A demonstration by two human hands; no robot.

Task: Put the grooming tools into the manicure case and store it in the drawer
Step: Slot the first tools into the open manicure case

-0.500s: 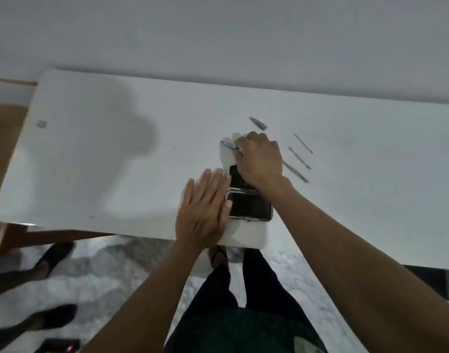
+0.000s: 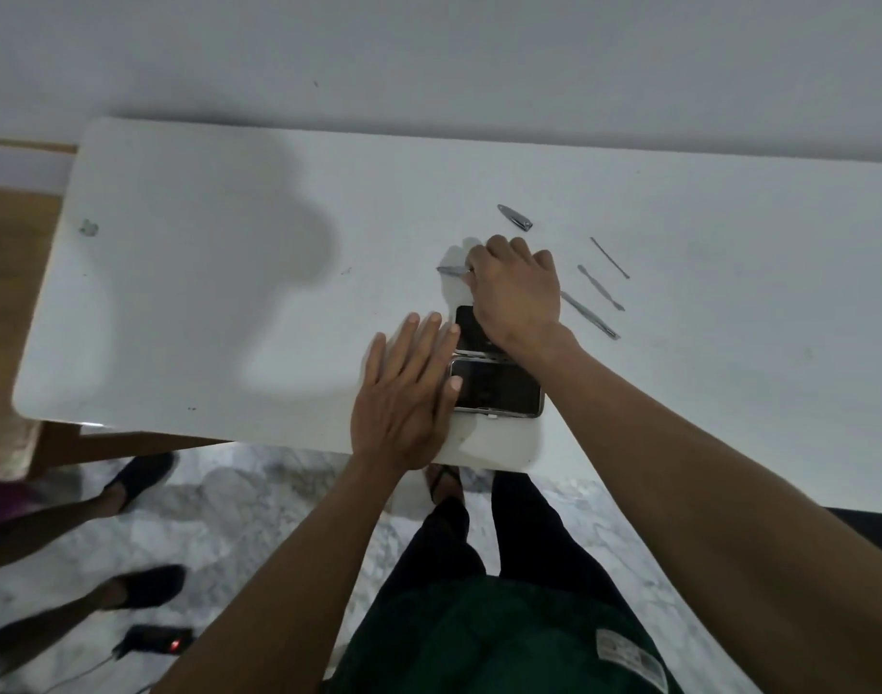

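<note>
The black manicure case (image 2: 499, 388) lies open near the table's front edge. My left hand (image 2: 408, 393) rests flat on the table against the case's left side, fingers spread. My right hand (image 2: 516, 288) hovers over the case's far half, fingers closed on a small metal tool (image 2: 451, 269) whose tip sticks out to the left. A nail clipper (image 2: 515, 217) lies just beyond that hand. To the right lie a thin metal stick (image 2: 610, 257), a cuticle pusher (image 2: 601, 288) and a longer metal tool (image 2: 591, 317), partly hidden by my right wrist.
The white table (image 2: 228, 293) stands against a pale wall. Another person's feet in dark shoes (image 2: 138, 478) stand on the marble floor at left. A dark device with a red light (image 2: 153, 643) lies on the floor. No drawer is visible.
Both hands stay almost where they were; the small tool in my right hand keeps pointing left. The loose tools have not moved.
</note>
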